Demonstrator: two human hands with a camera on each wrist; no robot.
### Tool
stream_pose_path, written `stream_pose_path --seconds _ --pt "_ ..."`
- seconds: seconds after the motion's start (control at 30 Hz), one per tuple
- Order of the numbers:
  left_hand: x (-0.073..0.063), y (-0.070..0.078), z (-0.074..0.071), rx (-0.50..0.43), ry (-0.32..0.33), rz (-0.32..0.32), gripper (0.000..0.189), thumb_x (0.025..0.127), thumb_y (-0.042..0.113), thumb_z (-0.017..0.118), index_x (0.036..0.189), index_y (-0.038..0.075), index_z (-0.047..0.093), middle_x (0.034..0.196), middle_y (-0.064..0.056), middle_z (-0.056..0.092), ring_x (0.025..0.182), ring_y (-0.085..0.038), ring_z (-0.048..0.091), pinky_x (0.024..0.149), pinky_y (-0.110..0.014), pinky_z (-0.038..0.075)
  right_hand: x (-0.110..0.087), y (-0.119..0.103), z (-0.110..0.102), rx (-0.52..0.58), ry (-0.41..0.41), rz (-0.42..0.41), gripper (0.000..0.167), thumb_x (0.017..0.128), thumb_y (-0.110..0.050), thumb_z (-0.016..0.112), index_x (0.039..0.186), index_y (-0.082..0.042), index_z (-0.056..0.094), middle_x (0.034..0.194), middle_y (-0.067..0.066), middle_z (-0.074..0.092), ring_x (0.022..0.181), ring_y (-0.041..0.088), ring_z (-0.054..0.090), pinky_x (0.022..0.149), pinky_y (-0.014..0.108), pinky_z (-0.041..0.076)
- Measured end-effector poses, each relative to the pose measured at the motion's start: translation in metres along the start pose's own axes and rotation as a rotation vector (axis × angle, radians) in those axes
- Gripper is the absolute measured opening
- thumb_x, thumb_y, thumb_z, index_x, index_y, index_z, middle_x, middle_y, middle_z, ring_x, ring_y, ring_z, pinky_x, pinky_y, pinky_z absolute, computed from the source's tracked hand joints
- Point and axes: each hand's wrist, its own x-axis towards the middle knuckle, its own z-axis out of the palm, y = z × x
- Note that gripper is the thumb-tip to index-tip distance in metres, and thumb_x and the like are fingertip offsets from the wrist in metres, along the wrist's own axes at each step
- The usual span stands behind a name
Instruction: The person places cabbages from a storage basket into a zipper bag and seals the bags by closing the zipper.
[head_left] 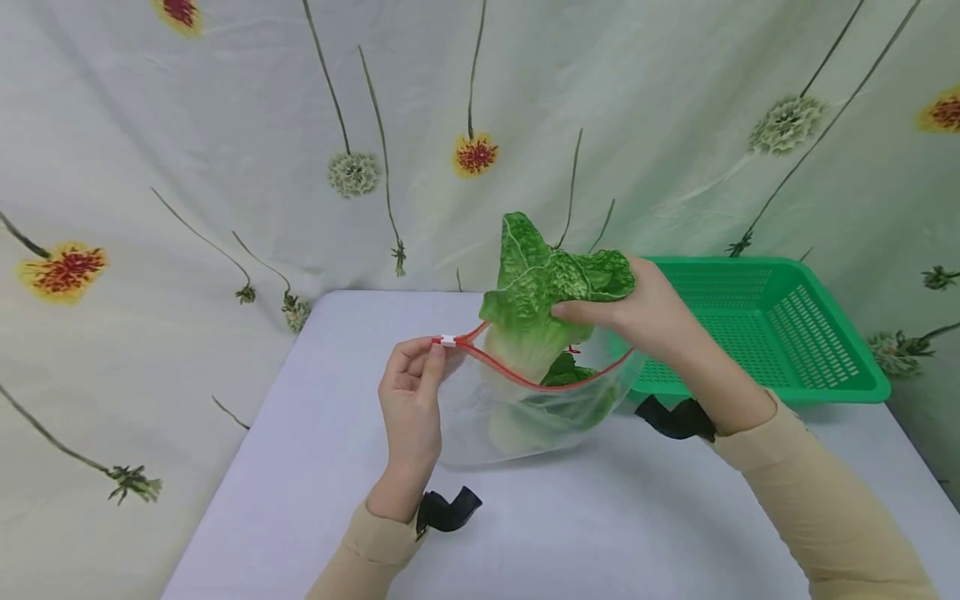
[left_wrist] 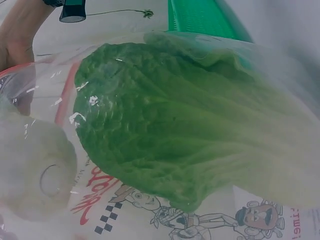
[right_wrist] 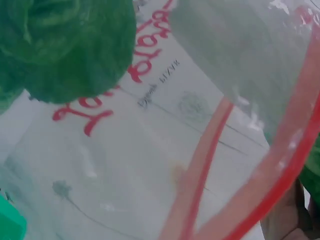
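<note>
In the head view my left hand (head_left: 415,392) pinches the white slider (head_left: 447,341) at the left end of the red zip of a clear zip bag (head_left: 465,429). My right hand (head_left: 652,312) grips a head of lettuce (head_left: 528,287) by its leafy top, its pale base down inside the bag's mouth. A second green leafy head (head_left: 600,408) lies in the bag, seen through the plastic; its leaves (left_wrist: 160,120) fill the left wrist view. Beside them is a round pale base (left_wrist: 40,170). The red zip strip (right_wrist: 287,165) crosses the right wrist view, with only part of my right hand showing.
A green plastic basket (head_left: 832,333) stands behind the bag on the right of the white table (head_left: 300,467). A flower-patterned cloth (head_left: 420,100) hangs behind the table. Printed cartoon figures and red lettering (left_wrist: 95,195) show on the bag.
</note>
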Motion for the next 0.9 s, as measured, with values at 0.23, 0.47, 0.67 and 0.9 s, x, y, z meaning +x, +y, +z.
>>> stream_pose_path --seconds 0.23,0.47,0.67,0.9 --pt "0.001 -0.005 0.0 -0.03 -0.006 0.031 0.007 0.1 0.007 0.054 0.101 0.014 0.056 0.097 0.008 0.075 0.098 -0.01 0.072 0.097 -0.028 0.053 0.005 0.023 0.03 0.173 -0.02 -0.065 0.046 0.08 -0.031 0.082 0.117 -0.016 0.058 0.134 0.003 0.058 0.13 0.024 0.049 0.107 0.05 0.041" --pt "0.0 -0.011 -0.008 -0.078 0.027 0.031 0.002 0.102 0.011 0.054 0.103 0.012 0.055 0.098 0.004 0.076 0.101 -0.011 0.071 0.1 -0.025 0.051 0.006 0.039 0.056 -0.058 -0.06 -0.298 0.035 0.08 -0.011 0.081 0.1 -0.01 0.053 0.128 0.013 0.063 0.128 0.034 0.053 0.105 0.055 0.042" --pt "-0.001 -0.012 -0.016 -0.088 0.008 0.014 0.003 0.102 0.014 0.054 0.103 0.011 0.055 0.1 0.003 0.076 0.102 -0.011 0.071 0.102 -0.025 0.049 0.003 0.037 0.063 -0.144 -0.113 -0.36 0.078 0.075 0.005 0.073 0.143 -0.016 0.043 0.121 0.014 0.063 0.053 0.015 0.052 0.052 0.028 0.044" --pt "0.003 -0.009 -0.025 -0.06 -0.061 0.082 0.007 0.101 0.006 0.054 0.102 0.011 0.057 0.103 0.001 0.074 0.105 -0.013 0.07 0.101 -0.028 0.051 -0.01 0.035 0.062 -0.347 0.069 -0.708 0.035 0.073 0.008 0.074 0.107 -0.004 0.071 0.101 0.009 0.076 0.088 0.022 0.072 0.07 0.033 0.058"
